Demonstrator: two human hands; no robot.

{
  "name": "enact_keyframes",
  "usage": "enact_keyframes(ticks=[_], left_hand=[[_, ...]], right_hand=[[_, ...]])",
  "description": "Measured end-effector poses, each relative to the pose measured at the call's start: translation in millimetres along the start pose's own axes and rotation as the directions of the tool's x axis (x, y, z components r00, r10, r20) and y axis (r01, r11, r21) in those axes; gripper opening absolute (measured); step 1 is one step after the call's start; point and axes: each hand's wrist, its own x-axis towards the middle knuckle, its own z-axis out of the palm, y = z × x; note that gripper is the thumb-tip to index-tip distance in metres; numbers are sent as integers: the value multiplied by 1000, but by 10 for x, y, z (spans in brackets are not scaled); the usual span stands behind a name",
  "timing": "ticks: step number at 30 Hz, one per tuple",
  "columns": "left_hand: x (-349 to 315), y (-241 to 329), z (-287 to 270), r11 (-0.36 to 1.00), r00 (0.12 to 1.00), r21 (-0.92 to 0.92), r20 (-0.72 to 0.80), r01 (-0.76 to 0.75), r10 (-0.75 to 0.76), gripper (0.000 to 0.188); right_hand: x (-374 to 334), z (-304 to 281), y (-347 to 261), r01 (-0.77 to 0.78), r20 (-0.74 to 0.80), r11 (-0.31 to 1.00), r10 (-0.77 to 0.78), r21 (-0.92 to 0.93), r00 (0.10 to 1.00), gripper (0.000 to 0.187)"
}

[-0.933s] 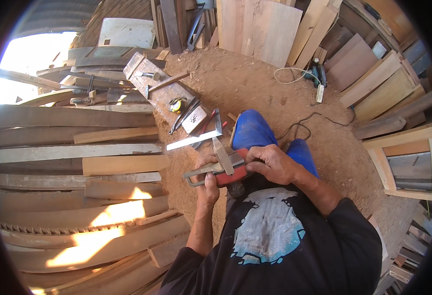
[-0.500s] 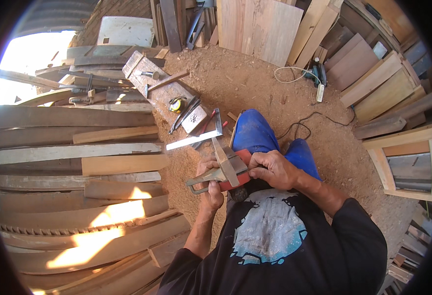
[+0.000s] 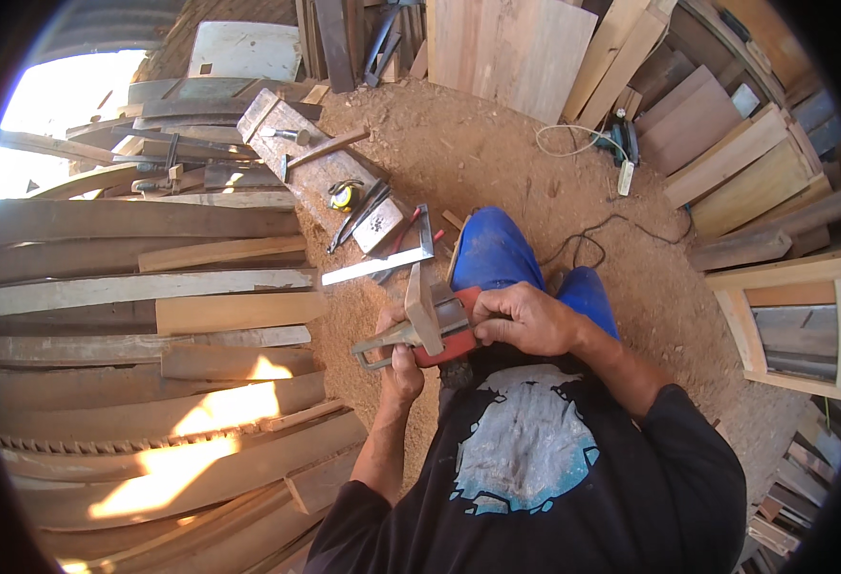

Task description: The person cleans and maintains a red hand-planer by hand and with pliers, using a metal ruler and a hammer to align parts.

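I hold a red and grey hand-held power tool (image 3: 444, 335) in front of my chest, above my blue-trousered knees. My left hand (image 3: 399, 362) grips its grey metal front end from below. My right hand (image 3: 527, 320) is wrapped over the red body. A small wooden block (image 3: 425, 308) stands nearly upright against the tool between my two hands. A black cord (image 3: 597, 234) runs off across the sawdust floor behind the knees.
A steel square (image 3: 377, 263), a yellow tape measure (image 3: 344, 194) and a hammer (image 3: 317, 148) lie on and beside a plank ahead. Stacked boards (image 3: 143, 316) fill the left. Another power tool with a white cable (image 3: 619, 143) lies far right. A wooden frame (image 3: 791, 320) stands right.
The wooden block has swung from leaning to nearly upright on the tool. Both hands shifted slightly around the tool and kept their hold.
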Motion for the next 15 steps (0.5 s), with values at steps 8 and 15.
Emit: enact_keyframes(ticks=[8,15], left_hand=[[136,88,81,996,996,-75,-82,-47,40,61],[283,48,113,998,998,20,-30,-58,59,52]], right_hand=[[-10,-81,-88,25,-134,990,-44,-138,990,17],[26,264,-303,222,-380,711,-581,-667,720,26]])
